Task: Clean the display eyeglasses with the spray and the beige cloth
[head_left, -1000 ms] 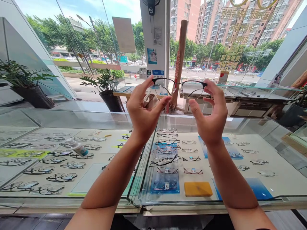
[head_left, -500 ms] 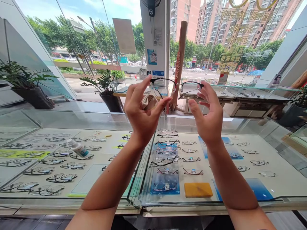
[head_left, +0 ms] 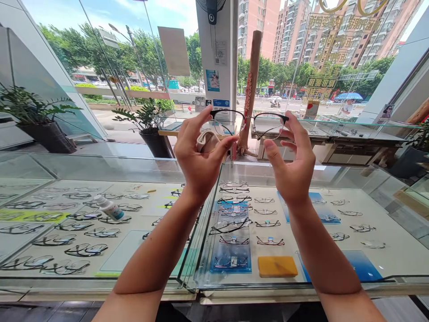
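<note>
Eyeglasses (head_left: 250, 124) remain lifted toward the window (head_left: 110, 53), slightly levelled since before; left hand (head_left: 200, 157) grips one corner plus a tucked cloth (head_left: 207, 140), right hand (head_left: 295, 166) pinches the other.

One pair of black-rimmed glasses (head_left: 266, 124), one beige cloth (head_left: 205, 141), one white bottle (head_left: 107, 207), one yellow pad (head_left: 277, 266), dozens of display frames (head_left: 231, 225).
</note>
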The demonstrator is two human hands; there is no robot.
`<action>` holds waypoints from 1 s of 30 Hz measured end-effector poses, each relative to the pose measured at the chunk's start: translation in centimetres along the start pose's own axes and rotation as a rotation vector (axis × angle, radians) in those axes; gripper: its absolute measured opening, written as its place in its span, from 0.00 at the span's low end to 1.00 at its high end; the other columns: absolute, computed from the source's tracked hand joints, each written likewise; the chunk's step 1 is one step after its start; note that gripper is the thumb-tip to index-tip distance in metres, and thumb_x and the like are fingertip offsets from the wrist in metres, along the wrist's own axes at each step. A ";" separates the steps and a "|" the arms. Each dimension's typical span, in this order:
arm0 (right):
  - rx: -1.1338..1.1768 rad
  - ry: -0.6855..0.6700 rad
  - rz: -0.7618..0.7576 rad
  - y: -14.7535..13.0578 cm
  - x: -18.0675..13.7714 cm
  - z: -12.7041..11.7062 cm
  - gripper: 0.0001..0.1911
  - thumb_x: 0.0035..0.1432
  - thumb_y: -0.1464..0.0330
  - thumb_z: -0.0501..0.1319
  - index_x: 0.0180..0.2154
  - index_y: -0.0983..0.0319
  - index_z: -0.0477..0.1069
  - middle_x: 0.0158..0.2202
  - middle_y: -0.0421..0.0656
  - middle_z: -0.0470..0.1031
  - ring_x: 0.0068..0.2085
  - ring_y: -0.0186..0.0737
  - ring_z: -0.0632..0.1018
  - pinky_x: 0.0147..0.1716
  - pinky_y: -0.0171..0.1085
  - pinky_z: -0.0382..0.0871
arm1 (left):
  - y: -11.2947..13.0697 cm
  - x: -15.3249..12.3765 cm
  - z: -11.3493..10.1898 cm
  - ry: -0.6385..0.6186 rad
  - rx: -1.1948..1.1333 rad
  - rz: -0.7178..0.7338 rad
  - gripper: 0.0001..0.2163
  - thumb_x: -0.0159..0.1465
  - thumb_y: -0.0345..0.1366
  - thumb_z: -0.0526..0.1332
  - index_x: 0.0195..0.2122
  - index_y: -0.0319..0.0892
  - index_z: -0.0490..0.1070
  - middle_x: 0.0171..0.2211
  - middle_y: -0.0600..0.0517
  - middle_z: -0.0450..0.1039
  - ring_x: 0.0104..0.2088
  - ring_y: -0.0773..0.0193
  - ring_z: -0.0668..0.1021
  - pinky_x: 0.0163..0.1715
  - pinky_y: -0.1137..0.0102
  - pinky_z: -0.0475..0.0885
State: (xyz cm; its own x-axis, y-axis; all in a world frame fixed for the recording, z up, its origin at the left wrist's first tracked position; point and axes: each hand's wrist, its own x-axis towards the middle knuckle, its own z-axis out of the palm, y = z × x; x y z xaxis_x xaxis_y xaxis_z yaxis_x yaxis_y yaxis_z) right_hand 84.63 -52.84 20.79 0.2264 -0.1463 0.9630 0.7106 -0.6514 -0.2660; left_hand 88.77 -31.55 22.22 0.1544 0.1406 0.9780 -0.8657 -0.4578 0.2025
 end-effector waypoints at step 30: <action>-0.046 -0.024 -0.039 -0.9 0.3 -0.5 0.33 0.75 0.56 0.62 0.76 0.46 0.61 0.72 0.48 0.74 0.66 0.60 0.80 0.57 0.63 0.84 | -1.1 0.0 0.7 0.072 0.090 0.086 0.30 0.67 0.51 0.75 0.69 0.59 0.73 0.59 0.47 0.83 0.60 0.48 0.83 0.54 0.53 0.81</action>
State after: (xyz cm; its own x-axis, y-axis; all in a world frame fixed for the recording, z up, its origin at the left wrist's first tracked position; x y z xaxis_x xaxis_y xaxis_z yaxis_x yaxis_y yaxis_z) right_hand 83.70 -52.70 21.34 0.2152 -0.1026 0.9712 0.6878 -0.6901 -0.2253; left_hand 90.01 -31.70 22.00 0.0439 0.1585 0.9864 -0.8276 -0.5472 0.1248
